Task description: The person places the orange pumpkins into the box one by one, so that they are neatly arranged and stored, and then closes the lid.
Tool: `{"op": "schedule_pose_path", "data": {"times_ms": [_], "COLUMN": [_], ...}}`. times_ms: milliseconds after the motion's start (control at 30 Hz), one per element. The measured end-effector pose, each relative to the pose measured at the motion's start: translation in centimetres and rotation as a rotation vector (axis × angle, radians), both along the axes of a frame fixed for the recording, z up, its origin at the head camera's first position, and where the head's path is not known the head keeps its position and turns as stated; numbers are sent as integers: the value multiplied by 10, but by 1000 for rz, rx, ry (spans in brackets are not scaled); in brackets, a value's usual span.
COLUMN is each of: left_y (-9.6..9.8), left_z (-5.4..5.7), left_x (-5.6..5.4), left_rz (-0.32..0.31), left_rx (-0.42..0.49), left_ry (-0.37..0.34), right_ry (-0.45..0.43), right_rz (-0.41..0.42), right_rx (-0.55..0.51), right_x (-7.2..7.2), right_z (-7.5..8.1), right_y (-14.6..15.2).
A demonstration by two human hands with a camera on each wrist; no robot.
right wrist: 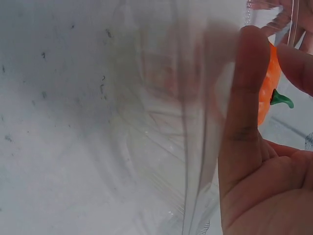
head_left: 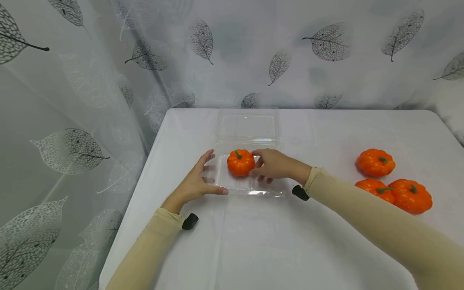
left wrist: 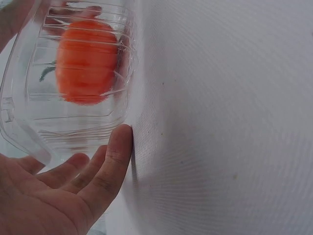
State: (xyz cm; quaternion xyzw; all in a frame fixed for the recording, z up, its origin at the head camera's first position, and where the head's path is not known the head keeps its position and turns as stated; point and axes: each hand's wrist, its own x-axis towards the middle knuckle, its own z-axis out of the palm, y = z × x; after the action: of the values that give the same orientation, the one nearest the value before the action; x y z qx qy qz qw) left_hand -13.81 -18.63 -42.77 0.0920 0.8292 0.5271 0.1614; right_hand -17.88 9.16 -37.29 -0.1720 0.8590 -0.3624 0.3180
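A small orange pumpkin (head_left: 240, 164) with a green stem sits in the base of a hinged clear plastic container (head_left: 235, 186), whose lid (head_left: 248, 127) lies folded back. My right hand (head_left: 273, 164) holds this pumpkin by its right side between thumb and fingers. In the right wrist view the pumpkin (right wrist: 266, 90) shows partly behind my thumb (right wrist: 247, 83). Spread around the container's left side, my left hand (head_left: 195, 183) has its thumb at the front corner. Its fingers (left wrist: 115, 152) lie along the clear wall in the left wrist view.
To the right on the white-covered table (head_left: 268, 249) lie three more orange pumpkins, one farther back (head_left: 373, 161) and two side by side (head_left: 415, 197), partly behind my right sleeve (head_left: 366, 213). A leaf-patterned curtain (head_left: 232, 52) hangs behind and left.
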Motion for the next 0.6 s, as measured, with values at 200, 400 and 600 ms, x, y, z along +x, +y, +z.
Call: {"op": "schedule_pose_path", "data": {"times_ms": [200, 400, 600], "left_y": [-1, 0, 0], "left_z": [1, 1, 2], "left_x": [1, 1, 1], "left_rz": [-2, -1, 0], "left_rx": [7, 12, 8], "left_ry": [-7, -7, -6], "right_ry": [-47, -61, -60], "right_rz": [-20, -12, 3], "right_rx": [-69, -104, -108], "right_x": [-1, -2, -1], "right_z": [-3, -5, -5], "right_y": [-2, -4, -7]}}
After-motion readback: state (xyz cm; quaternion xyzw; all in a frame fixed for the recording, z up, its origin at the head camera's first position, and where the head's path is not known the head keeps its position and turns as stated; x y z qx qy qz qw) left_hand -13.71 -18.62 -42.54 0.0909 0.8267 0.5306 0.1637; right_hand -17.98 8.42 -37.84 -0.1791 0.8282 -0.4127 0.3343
